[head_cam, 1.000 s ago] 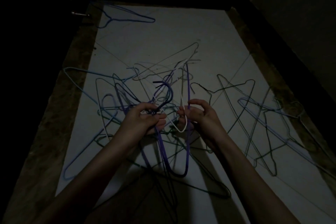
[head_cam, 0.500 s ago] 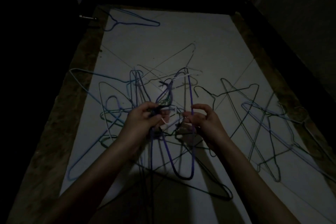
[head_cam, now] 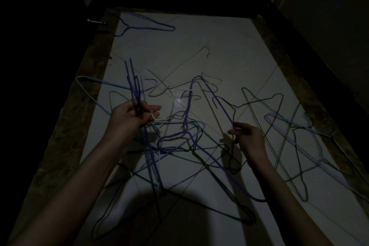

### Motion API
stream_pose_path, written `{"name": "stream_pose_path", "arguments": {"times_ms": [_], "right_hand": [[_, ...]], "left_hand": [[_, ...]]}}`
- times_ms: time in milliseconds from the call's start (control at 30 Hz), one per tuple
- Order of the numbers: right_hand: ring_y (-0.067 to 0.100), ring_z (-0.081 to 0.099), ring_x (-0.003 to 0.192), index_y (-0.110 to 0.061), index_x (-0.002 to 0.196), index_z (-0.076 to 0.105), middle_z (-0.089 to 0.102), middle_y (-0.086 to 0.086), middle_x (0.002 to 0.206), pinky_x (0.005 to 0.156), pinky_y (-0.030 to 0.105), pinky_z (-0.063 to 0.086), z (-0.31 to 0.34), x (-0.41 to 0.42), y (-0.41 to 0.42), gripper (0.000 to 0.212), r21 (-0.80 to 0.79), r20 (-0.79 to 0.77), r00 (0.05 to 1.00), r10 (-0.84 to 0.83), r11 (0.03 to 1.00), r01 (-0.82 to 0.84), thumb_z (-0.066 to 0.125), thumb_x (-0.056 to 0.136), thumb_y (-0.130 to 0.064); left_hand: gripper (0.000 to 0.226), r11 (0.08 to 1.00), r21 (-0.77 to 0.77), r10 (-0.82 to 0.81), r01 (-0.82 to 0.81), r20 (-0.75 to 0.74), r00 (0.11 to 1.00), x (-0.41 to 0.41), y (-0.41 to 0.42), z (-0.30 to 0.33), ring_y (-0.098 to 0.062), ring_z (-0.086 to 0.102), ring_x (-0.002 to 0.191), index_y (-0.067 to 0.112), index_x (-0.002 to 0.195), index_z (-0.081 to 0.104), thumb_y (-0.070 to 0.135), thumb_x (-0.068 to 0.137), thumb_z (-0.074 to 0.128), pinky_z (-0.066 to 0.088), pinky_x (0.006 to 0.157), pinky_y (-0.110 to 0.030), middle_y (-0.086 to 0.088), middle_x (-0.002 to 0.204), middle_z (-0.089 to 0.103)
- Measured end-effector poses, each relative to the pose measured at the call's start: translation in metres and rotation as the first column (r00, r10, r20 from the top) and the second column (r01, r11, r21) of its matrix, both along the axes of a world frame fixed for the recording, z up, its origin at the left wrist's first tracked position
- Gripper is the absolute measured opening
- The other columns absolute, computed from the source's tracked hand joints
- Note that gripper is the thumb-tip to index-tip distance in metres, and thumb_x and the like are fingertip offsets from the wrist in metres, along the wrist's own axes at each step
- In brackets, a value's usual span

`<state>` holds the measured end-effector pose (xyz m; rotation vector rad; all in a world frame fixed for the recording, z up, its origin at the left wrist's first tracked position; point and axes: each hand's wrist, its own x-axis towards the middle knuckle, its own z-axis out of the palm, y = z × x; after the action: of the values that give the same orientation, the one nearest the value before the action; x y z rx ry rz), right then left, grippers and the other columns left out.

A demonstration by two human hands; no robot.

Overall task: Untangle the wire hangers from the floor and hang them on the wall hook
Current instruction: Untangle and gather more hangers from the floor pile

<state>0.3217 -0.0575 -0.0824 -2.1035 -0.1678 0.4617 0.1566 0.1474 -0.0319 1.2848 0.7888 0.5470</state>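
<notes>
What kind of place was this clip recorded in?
Probably a dim, narrow indoor passage at home: a pale tiled floor with a dark stone border, a dark door with a handle at left, wire hangers scattered about.

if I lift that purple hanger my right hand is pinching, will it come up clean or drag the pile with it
Likely drags. The purple hanger runs down through crossed wires in the pile, so others may snag and lift. Thin wire probably flexes a little yet keeps its shape. The right hand pinches with fingertips only, so it may twist.

No readable text, labels, brands or numbers anywhere; scene dim, surfaces unmarked.
</notes>
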Motion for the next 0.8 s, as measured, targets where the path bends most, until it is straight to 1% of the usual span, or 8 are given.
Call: {"name": "stream_pose_path", "arguments": {"times_ms": [100, 167, 300, 400, 533, 600, 700, 800], "right_hand": [[0.018, 0.059, 0.073, 0.001, 0.119, 0.058, 0.066, 0.014, 0.098, 0.056, 0.01, 0.043, -0.001, 0.0, -0.002, 0.034, -0.06, 0.036, 0.998, 0.057, 0.997, -0.055, 0.049, 0.087, 0.007], [0.012, 0.056, 0.068, 0.001, 0.119, 0.059, 0.066, 0.015, 0.097, 0.052, 0.003, 0.041, -0.001, -0.001, -0.001, 0.035, -0.114, 0.019, 0.99, 0.14, 0.984, -0.137, 0.047, 0.087, 0.01], [0.022, 0.059, 0.084, 0.003, 0.117, 0.059, 0.067, 0.017, 0.093, 0.067, 0.015, 0.042, -0.002, -0.001, -0.01, 0.035, -0.082, 0.009, 0.992, 0.126, 0.989, -0.124, 0.049, 0.085, 0.012], [0.017, 0.058, 0.074, 0.002, 0.116, 0.06, 0.067, 0.017, 0.094, 0.065, 0.014, 0.04, 0.002, -0.002, -0.016, 0.034, -0.097, 0.042, 0.989, 0.142, 0.986, -0.137, 0.047, 0.086, 0.011], [0.007, 0.048, 0.058, -0.003, 0.114, 0.062, 0.065, 0.01, 0.084, 0.054, 0.016, 0.04, 0.015, 0.003, -0.026, 0.033, -0.09, 0.138, 0.98, 0.146, 0.987, -0.135, 0.043, 0.09, 0.009], [0.011, 0.049, 0.057, -0.003, 0.114, 0.062, 0.064, 0.008, 0.08, 0.055, 0.02, 0.04, 0.018, 0.005, -0.029, 0.035, -0.096, 0.193, 0.965, 0.177, 0.982, -0.161, 0.041, 0.09, 0.01], [0.006, 0.048, 0.058, -0.002, 0.115, 0.062, 0.062, 0.005, 0.078, 0.052, 0.01, 0.037, 0.019, 0.003, -0.019, 0.035, -0.076, 0.219, 0.948, 0.232, 0.972, -0.22, 0.04, 0.091, 0.01], [0.003, 0.047, 0.057, -0.004, 0.116, 0.062, 0.063, 0.004, 0.078, 0.056, 0.016, 0.037, 0.019, 0.001, -0.006, 0.036, -0.077, 0.215, 0.937, 0.275, 0.961, -0.264, 0.039, 0.091, 0.01]], "left_hand": [[0.029, 1.0, -0.003, 0.014, -0.014, 0.004, 1.0, -0.004, 0.004, -0.004, -0.003, 0.069, 0.069, 0.003, 0.07, 0.047, -0.022, 0.084, 0.045, 0.055, 0.066, -0.015, -0.006, 0.074, 0.069], [0.029, 1.0, -0.017, 0.014, -0.014, 0.008, 1.0, -0.005, 0.005, -0.006, -0.004, 0.07, 0.071, 0.004, 0.069, 0.047, -0.02, 0.085, 0.046, 0.055, 0.066, -0.015, -0.001, 0.069, 0.071], [0.027, 0.999, 0.003, 0.036, -0.036, -0.012, 0.999, -0.008, 0.007, -0.012, -0.006, 0.07, 0.074, 0.003, 0.07, 0.047, -0.019, 0.085, 0.048, 0.055, 0.067, -0.016, 0.001, 0.071, 0.072], [0.028, 0.999, 0.004, 0.041, -0.041, -0.015, 0.999, -0.01, 0.009, -0.014, -0.005, 0.07, 0.074, 0.004, 0.07, 0.046, -0.019, 0.085, 0.048, 0.056, 0.072, -0.019, 0.004, 0.068, 0.072], [0.028, 0.998, 0.033, 0.051, -0.05, -0.025, 0.998, -0.011, 0.01, -0.016, -0.006, 0.07, 0.077, 0.006, 0.071, 0.05, -0.017, 0.086, 0.048, 0.056, 0.078, -0.021, -0.003, 0.082, 0.07], [0.026, 0.998, 0.048, 0.048, -0.046, -0.036, 0.998, -0.012, 0.011, -0.016, -0.005, 0.07, 0.078, 0.006, 0.072, 0.052, -0.017, 0.086, 0.05, 0.056, 0.076, -0.019, -0.004, 0.086, 0.069], [0.02, 0.998, 0.049, 0.033, -0.03, -0.053, 0.998, -0.011, 0.007, -0.016, -0.011, 0.068, 0.086, 0.003, 0.076, 0.055, -0.015, 0.085, 0.053, 0.055, 0.071, -0.016, -0.006, 0.091, 0.068], [0.012, 0.999, 0.037, 0.025, -0.022, -0.089, 0.996, -0.011, 0.002, -0.017, -0.02, 0.065, 0.093, -0.002, 0.086, 0.058, -0.013, 0.085, 0.053, 0.055, 0.07, -0.016, -0.014, 0.098, 0.067]]}}
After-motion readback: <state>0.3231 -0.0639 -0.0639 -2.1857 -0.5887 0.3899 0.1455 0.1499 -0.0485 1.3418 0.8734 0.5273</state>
